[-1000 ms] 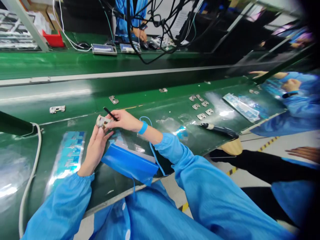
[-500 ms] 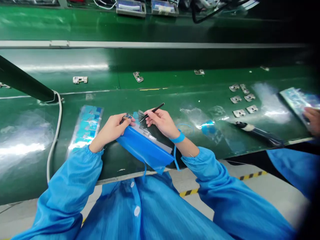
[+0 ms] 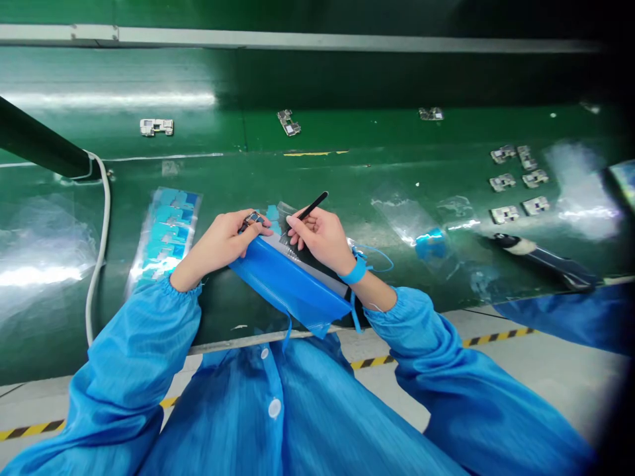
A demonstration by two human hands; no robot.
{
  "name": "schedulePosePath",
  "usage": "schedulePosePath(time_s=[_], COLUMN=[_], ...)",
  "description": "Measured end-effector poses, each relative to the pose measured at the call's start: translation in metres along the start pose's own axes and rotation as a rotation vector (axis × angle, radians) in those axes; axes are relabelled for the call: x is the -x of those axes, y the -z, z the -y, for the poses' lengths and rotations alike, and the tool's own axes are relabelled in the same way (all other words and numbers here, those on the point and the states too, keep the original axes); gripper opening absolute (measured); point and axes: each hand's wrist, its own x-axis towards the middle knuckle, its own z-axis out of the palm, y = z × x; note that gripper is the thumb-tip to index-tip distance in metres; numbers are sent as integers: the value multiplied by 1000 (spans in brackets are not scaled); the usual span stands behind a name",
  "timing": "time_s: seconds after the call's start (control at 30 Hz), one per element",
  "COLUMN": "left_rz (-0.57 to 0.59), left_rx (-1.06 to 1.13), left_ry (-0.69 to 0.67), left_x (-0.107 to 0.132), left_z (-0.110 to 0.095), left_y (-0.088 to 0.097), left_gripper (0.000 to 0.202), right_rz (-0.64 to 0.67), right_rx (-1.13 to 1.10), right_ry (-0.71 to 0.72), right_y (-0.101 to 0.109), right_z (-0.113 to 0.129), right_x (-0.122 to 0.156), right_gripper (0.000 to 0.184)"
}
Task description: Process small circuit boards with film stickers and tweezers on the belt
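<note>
My left hand point(image 3: 232, 239) is closed on a small circuit board point(image 3: 254, 219), pinched between thumb and fingers and partly covered by them. A slim black pair of tweezers point(image 3: 314, 204) sits in my right hand point(image 3: 321, 239), its tip pointing down and left, close to the board. Beneath both hands lies a pale strip sheet point(image 3: 317, 274) with a bright blue film point(image 3: 292, 284) along its near side. A bit of clear film point(image 3: 284, 213) with light blue pieces shows between the hands. Around my right wrist is a blue band point(image 3: 353, 270).
Left of my arm lies a sheet of light blue stickers point(image 3: 166, 228). Loose circuit boards point(image 3: 504, 182) stand in rows at right, others along the back, including one board point(image 3: 157, 127). A black-handled tool point(image 3: 546, 259), a grey cable point(image 3: 106, 218) and a dark post point(image 3: 44, 142) are nearby.
The view has tilted down and shifted, so the bench's back edge sits higher. Both hands keep their holds, with little movement between them. The neighbour's hand at right has left the view.
</note>
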Motion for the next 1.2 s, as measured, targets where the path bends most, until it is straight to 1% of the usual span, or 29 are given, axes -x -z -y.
schedulePosePath(time_s=[0.27,0.43,0.5,0.57,0.63,0.67,0.77,0.83,0.93,1.03,1.1,1.2], left_rz=[-4,-3,1,35,85,101,103,118,144,154,150,113], left_rx=[-4,21,104,250,381,404,355,333,378,407,419,416], left_ry=[-21,-37,-24,7,18,15,-8,-24,-22,3,13,18], left_x=[-2,-1,1,3,4,4,5,4,3,1,0,0], left_z=[3,6,6,3,-1,-4,-10,-12,-11,-9,-8,-7], left_y=[0,0,1,1,1,0,-4,-8,-12,-14,-15,-16], left_gripper=[38,35,37,37,32,30,26,28,30,26,22,21], right_rz=[-18,18,31,26,12,11,47,89,136,161,165,159], right_rx=[-5,-122,-211,-288,-316,-312,-282,-276,-268,-254,-242,-202], right_ry=[-15,-60,-76,-75,-62,-53,-14,26,78,128,158,158], right_y=[-1,2,4,5,5,4,1,-1,-3,-4,-4,-3], right_z=[-1,5,12,20,27,29,33,33,30,23,18,13], right_x=[-1,-4,-4,-3,0,2,8,12,15,14,12,11], right_gripper=[57,59,58,57,57,58,59,56,50,51,50,48])
